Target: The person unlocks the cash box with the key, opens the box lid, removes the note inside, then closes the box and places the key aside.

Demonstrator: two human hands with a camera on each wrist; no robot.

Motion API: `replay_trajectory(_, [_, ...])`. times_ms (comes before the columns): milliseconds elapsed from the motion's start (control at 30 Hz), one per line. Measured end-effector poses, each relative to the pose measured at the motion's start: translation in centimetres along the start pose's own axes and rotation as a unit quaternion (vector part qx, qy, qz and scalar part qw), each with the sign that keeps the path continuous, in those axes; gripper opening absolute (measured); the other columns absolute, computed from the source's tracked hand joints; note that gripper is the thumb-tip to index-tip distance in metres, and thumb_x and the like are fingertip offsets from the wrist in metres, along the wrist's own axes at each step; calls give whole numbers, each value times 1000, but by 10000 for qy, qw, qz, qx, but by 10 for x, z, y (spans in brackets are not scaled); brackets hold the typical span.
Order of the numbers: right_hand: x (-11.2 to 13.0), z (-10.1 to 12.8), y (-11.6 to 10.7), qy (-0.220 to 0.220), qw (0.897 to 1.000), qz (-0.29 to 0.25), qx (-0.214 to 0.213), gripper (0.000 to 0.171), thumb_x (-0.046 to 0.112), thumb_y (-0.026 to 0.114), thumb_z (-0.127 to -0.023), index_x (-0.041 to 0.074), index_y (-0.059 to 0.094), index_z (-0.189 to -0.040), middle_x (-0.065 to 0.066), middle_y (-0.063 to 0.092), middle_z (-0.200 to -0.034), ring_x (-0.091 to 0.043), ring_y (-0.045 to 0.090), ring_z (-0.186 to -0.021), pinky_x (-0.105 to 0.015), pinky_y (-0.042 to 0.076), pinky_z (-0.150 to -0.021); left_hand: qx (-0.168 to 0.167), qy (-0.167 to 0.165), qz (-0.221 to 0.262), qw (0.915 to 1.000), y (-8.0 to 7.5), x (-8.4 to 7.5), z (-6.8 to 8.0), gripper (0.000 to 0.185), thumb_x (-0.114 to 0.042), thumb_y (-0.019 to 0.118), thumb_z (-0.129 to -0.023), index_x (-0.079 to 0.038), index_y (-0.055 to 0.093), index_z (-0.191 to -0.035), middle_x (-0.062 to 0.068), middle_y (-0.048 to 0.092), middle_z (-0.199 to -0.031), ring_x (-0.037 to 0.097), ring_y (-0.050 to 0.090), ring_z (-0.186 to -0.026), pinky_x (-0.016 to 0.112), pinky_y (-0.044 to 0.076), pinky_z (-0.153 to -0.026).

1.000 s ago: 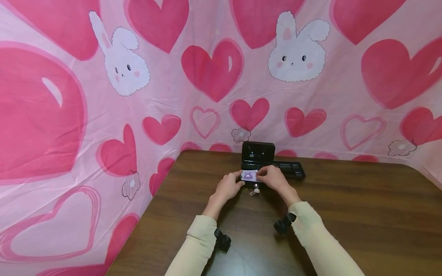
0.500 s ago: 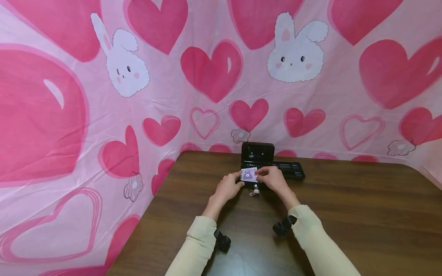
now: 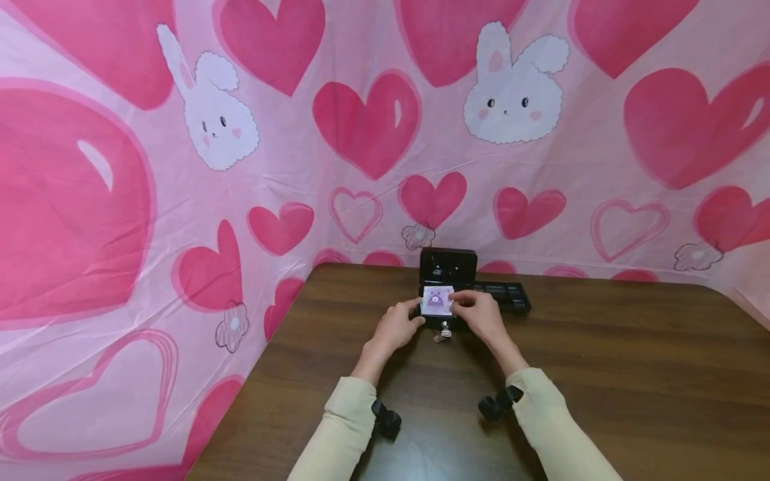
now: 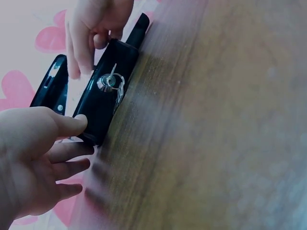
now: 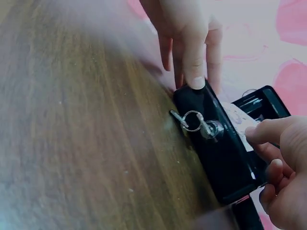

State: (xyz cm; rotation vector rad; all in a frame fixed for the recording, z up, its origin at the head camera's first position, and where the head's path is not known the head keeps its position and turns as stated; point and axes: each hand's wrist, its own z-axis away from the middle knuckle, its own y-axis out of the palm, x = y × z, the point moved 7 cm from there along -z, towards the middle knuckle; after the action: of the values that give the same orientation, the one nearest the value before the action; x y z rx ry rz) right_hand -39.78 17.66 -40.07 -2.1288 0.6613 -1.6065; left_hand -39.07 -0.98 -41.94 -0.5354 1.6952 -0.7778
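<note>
Card (image 3: 438,300) with purple cartoon figure, no legible writing, pinched in right hand (image 3: 479,314)'s grip; left hand (image 3: 395,325)'s thumb against black box (image 3: 448,267).

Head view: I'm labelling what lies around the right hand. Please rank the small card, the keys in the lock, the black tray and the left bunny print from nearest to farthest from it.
1. small card: pinched by the right hand, over the box.
2. keys: just left and below, at the box front.
3. black tray: behind and to the right, on the table.
4. left bunny print: far up on the left backdrop.
</note>
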Motion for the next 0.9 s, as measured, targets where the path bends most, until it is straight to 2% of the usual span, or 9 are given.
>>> replay_trajectory(200, [1,4,-13,-36,9993,-153,-329,25,18,71,-90,8,75,-113,-13,74,-101,-25,60,-91,-30,47,-78,-65,81,-48,9999,-1,0,0,51,-21,65,-96,-11,53,-144,13,62,-137,28,58,-128,49,46,-106])
replay_trajectory(433, [4,9,-25,-52,9974,-466,-555,26,18,73,-89,7,75,-113,-14,73,-100,-22,59,-91,-25,45,-77,-93,90,72,9999,0,2,0,50,-21,64,-96,-12,53,-144,13,61,-138,29,57,-129,49,45,-106])
replay_trajectory(700, [2,11,-37,-113,9966,-510,-641,26,18,72,-90,8,75,-114,-14,73,-100,-17,56,-83,-20,45,-69,-31,46,54,10000,1,0,-1,51,-21,65,-97,-12,52,-145,13,60,-139,29,57,-129,50,45,-106])
replay_trajectory(900, [-2,9,-48,-229,9967,-540,-570,26,17,73,-90,6,74,-113,-15,73,-98,-9,57,-79,-17,44,-70,-47,28,45,10000,2,0,-2,51,-21,64,-97,-11,52,-145,13,60,-140,29,57,-130,49,45,-107])
